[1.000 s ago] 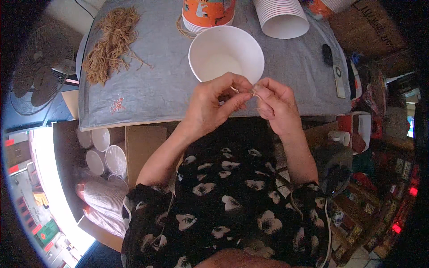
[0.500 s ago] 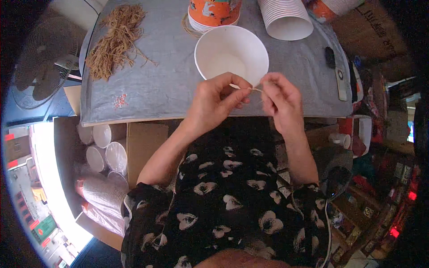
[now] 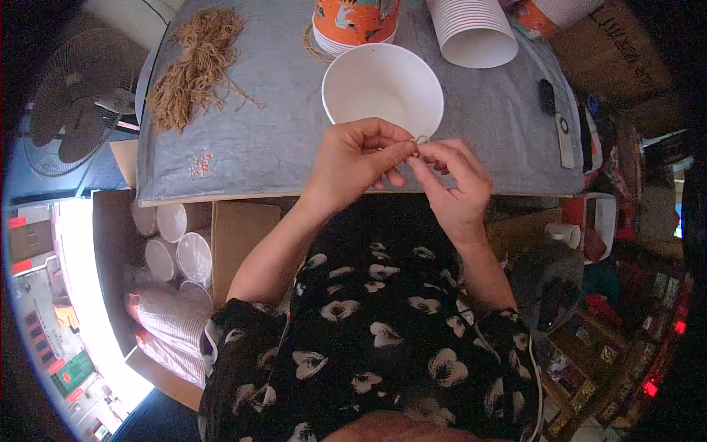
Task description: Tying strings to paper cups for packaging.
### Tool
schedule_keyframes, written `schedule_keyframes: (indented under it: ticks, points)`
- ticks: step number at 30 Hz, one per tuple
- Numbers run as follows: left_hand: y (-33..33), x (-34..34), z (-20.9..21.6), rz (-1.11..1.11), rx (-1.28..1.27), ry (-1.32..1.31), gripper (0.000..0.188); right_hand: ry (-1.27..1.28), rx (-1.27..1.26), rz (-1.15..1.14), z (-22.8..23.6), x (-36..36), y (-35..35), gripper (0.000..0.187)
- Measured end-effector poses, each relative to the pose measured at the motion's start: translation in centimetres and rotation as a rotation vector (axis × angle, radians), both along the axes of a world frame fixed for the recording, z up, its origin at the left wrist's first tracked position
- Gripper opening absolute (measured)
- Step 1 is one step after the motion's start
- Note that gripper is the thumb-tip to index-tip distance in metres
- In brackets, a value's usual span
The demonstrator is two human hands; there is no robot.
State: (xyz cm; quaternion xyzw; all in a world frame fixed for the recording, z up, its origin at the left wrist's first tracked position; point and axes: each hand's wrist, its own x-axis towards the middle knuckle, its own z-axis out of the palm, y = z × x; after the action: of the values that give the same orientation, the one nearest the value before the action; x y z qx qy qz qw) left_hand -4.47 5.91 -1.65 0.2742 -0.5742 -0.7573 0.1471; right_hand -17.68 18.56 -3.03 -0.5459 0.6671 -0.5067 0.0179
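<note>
Over the near edge of the table my left hand and my right hand meet, both closed in a pinch. Between their fingertips runs a thin beige cord, bent into a small loop. Most of the cord is hidden by the fingers. Just beyond the hands a white paper bucket stands with its open mouth toward me; the hands cover part of its near rim. A bundle of brown cords lies at the far left of the table. Small red and white bits are scattered nearer to me.
Orange patterned buckets stand at the back, next to a white nested stack on its side. Dark and white small items lie at the right edge. Below left, a cardboard box stands by more white buckets. A fan is far left.
My right hand has moved in toward the left, its fingertips now against those of my left hand. The cord, stretched between them before, now shows as a small loop.
</note>
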Motion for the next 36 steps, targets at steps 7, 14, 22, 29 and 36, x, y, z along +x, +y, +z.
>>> schedule_keyframes:
  ticks: [7,14,22,29,36]
  points:
    - [0.1,0.1,-1.0,-0.004,0.034,0.136,0.015,0.005,-0.022,0.004,-0.5,-0.2,0.1,0.016]
    - [0.4,0.1,-1.2,0.017,0.065,0.146,0.014,-0.221,-0.031,0.058,-0.6,-0.1,0.2,0.014]
    - [1.4,-0.3,-0.8,0.09,-0.038,0.108,0.011,-0.658,0.105,0.049,-0.2,0.1,0.2,0.006]
    - [1.6,-0.2,-1.4,0.08,-0.16,0.158,0.011,-1.076,0.116,0.107,-1.1,-0.5,0.3,0.011]
    - [1.2,-0.1,-2.0,0.007,-0.164,0.118,0.015,-1.033,0.141,0.083,-0.8,-0.5,0.2,0.012]
